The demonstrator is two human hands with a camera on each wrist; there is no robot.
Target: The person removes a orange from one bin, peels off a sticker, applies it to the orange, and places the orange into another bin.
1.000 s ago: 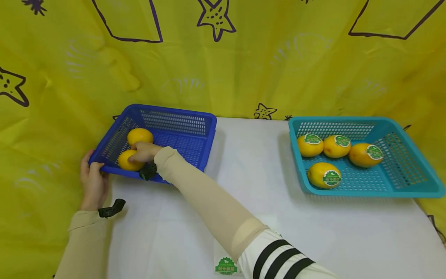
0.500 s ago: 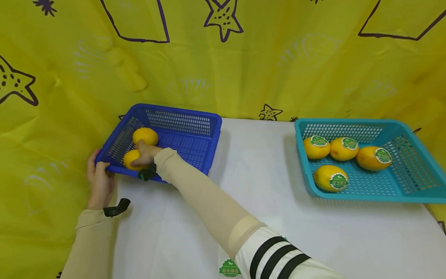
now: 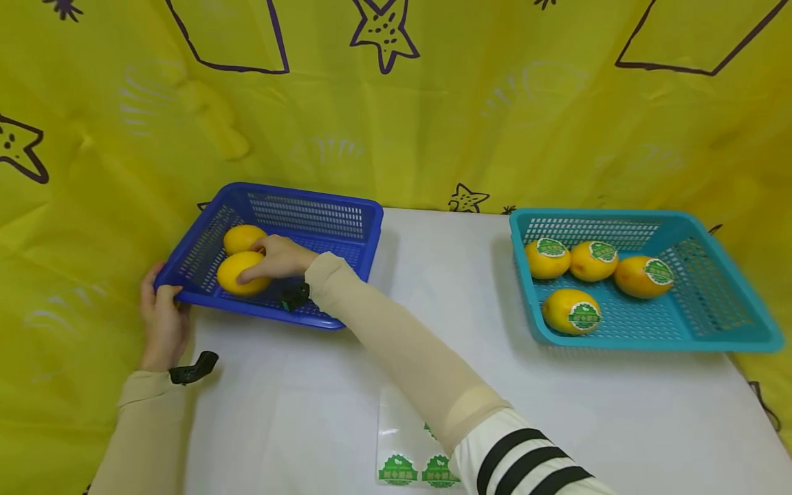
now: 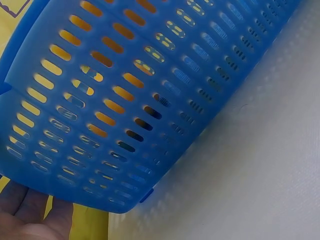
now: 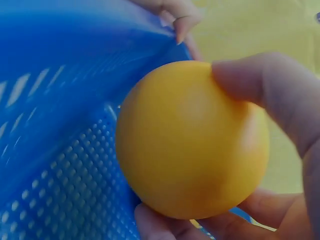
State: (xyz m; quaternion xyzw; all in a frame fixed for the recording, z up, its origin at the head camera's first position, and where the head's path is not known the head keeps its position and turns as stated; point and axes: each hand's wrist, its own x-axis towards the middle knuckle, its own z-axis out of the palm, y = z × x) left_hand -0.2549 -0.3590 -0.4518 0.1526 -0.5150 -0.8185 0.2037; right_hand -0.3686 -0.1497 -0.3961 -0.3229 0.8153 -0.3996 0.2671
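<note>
- Two plain yellow fruits lie in the blue basket [image 3: 322,227] in the head view. The right hand [image 3: 278,256] wraps the nearer fruit [image 3: 240,272], fingers curled over its top; the second unlabelled fruit [image 3: 241,237] lies just behind it, touching or nearly so. The left hand [image 3: 162,323] clasps the basket's near left corner, thumb over the rim. Across the white bench [image 3: 433,289], well apart, the teal basket [image 3: 724,302] holds four fruits, each wearing a green sticker [image 3: 584,316]. A sheet of green stickers [image 3: 421,469] lies at the near edge of the bench. Judging by this, four fruits are labelled and moved, and two remain: one in the grip, one waiting.
- Seen from the left wrist, the blue basket's slotted wall [image 4: 150,100] fills the frame, with yellow showing through the slots. Only the fingertips [image 4: 30,215] of the left hand show below the basket's corner, so this view alone does not settle the grip.
- Seen from the right wrist, the grasped fruit [image 5: 185,140] is pinched between thumb [image 5: 265,95] and fingers [image 5: 165,225], close against the basket's mesh floor [image 5: 60,195]. No sticker shows on it. Left-hand fingertips [image 5: 182,20] hook the rim beyond.
</note>
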